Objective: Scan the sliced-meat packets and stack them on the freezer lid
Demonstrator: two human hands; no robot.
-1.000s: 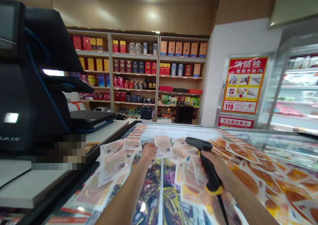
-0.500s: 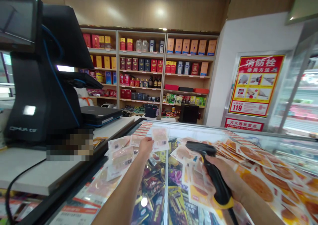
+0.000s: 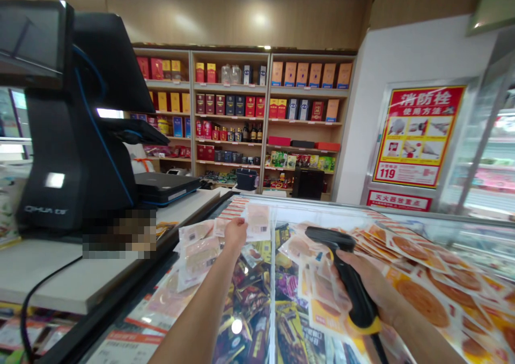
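Observation:
With its fingers pinched, my left hand (image 3: 235,235) grips the edge of a flat clear food packet (image 3: 258,222) that has a small barcode on it. My right hand (image 3: 368,283) is wrapped round the handle of a black and yellow barcode scanner (image 3: 354,283), whose head tilts toward the left. More flat packets (image 3: 201,257) lie on the glass left of my left hand. Beneath the scanner is another group of clear packets (image 3: 317,283). Packets with round orange-brown food (image 3: 420,299) are piled at the right.
A glass-topped freezer (image 3: 273,310) full of wrapped ice creams lies under my arms. On the white counter (image 3: 52,283) at left stands a black checkout scale (image 3: 72,160) with a cable. Shelves of boxed goods (image 3: 229,106) and a red notice (image 3: 418,136) are behind.
The whole view has shifted slightly, so things sit a little further right. Both hands keep their hold on the packet and the scanner.

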